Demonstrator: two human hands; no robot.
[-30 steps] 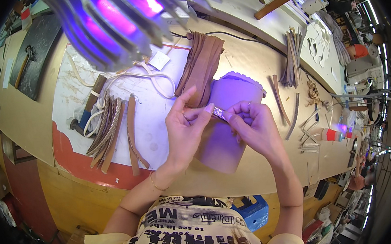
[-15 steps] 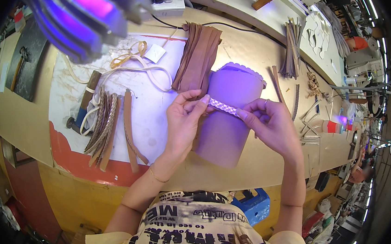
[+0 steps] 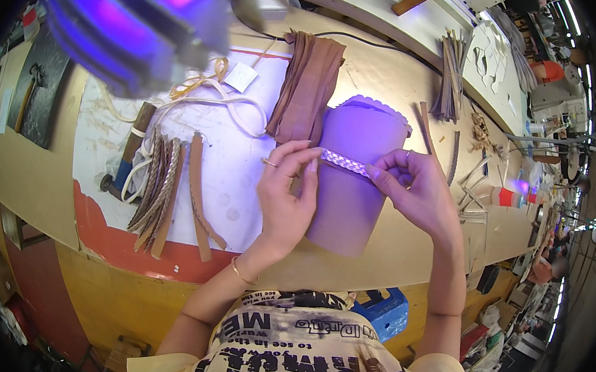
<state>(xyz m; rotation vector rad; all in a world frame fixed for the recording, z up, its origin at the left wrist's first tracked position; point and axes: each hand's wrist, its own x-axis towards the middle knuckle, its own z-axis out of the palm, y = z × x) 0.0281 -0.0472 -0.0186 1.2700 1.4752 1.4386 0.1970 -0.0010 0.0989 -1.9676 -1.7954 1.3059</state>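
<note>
A short braided strip [image 3: 344,161] lies across a tan cylinder [image 3: 346,213], both lit purple. My right hand [image 3: 419,193] pinches the strip's right end between thumb and fingers. At the other end is my left hand [image 3: 288,197], its thumb apart from the fingers and its fingertips by the strip's tip; I cannot tell whether they touch it. A scalloped edge [image 3: 369,105] shows at the far end of the cylinder. Behind my left hand lies a stack of brown leather strips [image 3: 307,86].
A purple-lit lamp [image 3: 150,32] hangs over the back left. Braided strips [image 3: 160,191] and a hammer [image 3: 131,147] lie on the white sheet [image 3: 235,191] at left. A bundle of thin strips [image 3: 450,77] is at the back right. Below the table stands a blue stool [image 3: 387,313].
My left thumb and fingers have come apart, away from the strip's left end. My right hand keeps its pinch on the other end. The lamp sits slightly further right in view.
</note>
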